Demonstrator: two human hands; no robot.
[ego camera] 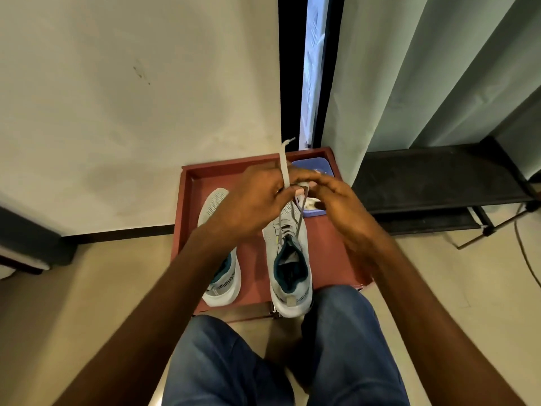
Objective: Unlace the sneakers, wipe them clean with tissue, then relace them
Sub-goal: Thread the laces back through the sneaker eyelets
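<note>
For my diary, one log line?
hands: left, right both pinch lace | shoe: right one, on tray

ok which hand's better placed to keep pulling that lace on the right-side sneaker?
Left. The left hand already grips the lace, its free end sticking up above the fingers. The right hand only steadies the strands over the sneaker.
</note>
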